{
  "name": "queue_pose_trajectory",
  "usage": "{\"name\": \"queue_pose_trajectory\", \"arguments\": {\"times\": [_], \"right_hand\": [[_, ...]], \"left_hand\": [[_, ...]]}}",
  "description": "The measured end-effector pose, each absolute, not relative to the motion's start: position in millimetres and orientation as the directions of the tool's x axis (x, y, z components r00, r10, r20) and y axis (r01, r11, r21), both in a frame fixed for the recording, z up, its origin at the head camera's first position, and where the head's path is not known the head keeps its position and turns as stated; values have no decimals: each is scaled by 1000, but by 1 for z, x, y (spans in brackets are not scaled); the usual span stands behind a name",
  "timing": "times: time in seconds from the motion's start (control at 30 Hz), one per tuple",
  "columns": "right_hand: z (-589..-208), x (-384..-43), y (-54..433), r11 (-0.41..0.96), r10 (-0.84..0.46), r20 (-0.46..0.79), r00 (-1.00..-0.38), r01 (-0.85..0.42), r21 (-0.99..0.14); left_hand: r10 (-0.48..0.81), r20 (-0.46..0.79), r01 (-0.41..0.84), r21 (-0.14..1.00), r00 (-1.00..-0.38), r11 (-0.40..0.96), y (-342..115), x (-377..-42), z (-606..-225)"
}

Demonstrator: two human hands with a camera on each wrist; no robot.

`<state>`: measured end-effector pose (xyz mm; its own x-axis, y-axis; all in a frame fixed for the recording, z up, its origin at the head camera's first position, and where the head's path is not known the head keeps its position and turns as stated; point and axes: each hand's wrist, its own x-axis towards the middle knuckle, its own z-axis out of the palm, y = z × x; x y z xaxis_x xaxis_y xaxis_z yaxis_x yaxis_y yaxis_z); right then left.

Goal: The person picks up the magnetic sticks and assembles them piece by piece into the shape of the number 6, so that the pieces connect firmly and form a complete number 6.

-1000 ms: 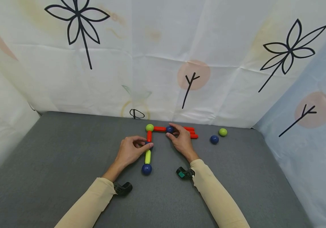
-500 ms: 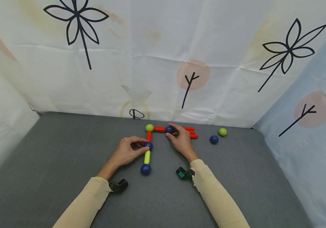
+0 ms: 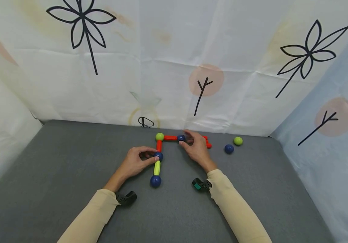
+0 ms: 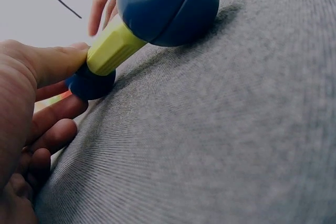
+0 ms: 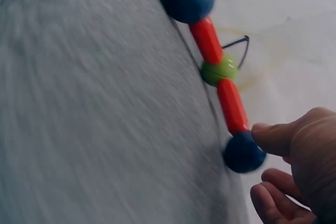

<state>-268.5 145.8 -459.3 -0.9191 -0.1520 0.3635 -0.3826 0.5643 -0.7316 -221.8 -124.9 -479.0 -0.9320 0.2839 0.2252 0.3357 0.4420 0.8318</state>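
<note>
An L-shaped chain of balls and rods lies on the grey table. My left hand [image 3: 136, 161] pinches its middle blue ball [image 4: 92, 83] between thumb and fingers. A yellow-green rod [image 4: 115, 48] runs from that ball to a blue end ball [image 3: 155, 181] nearer me. Beyond it, a red rod [image 3: 159, 146] leads to a green corner ball [image 3: 159, 136], then another red rod [image 3: 170, 138] reaches a second blue end ball [image 5: 244, 152]. My right hand [image 3: 197, 148] is beside this end ball, thumb and fingers spread; whether the thumb touches it I cannot tell.
Several loose red rods [image 3: 208, 145] lie behind my right hand, partly hidden by it. Farther right are a loose blue ball [image 3: 229, 149] and a loose green ball [image 3: 238, 141]. A white patterned cloth [image 3: 174, 94] rises along the table's back edge.
My right hand has loosened from the blue end ball and shifted slightly right. My left thumb moved a little back from the top of the middle ball, keeping hold of it.
</note>
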Motion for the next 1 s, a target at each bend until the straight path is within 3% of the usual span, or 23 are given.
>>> {"name": "queue_pose_trajectory", "arguments": {"times": [0.17, 0.5, 1.0], "right_hand": [[-452, -268, 168, 603, -174, 405, -898, -422, -677], [-459, -257, 218, 701, -130, 405, -905, -372, -608], [-470, -257, 228, 650, -140, 327, -935, -336, -681]], "left_hand": [[278, 224, 331, 836, -934, 438, -125, -222, -479], [284, 215, 325, 841, -934, 433, -124, -221, -477], [282, 222, 329, 841, -934, 430, -124, -221, -478]]}}
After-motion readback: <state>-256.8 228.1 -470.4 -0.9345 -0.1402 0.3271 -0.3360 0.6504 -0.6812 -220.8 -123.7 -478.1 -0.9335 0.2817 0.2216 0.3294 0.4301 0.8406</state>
